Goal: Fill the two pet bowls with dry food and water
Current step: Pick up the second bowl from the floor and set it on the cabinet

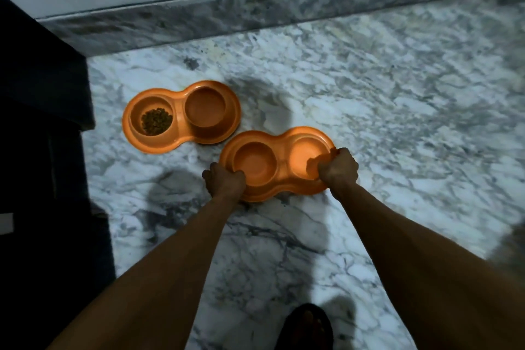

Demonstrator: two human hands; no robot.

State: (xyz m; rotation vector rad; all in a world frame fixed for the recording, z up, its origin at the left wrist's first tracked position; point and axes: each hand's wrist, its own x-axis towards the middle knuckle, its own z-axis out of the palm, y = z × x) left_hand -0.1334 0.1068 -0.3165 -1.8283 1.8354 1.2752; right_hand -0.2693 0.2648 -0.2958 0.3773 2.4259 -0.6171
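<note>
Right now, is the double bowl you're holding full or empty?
No food: both wells of the near double bowl show bare orange. Water cannot be ruled out. Left hand and right hand grip its ends.

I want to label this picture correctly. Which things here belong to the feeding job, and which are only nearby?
Belong to the job:
- near orange plastic double bowl, both wells empty, gripped by left hand and right hand
- far orange plastic double bowl, with brown dry food in its left well

Only nearby:
- dark cabinet
- black sandal
</note>
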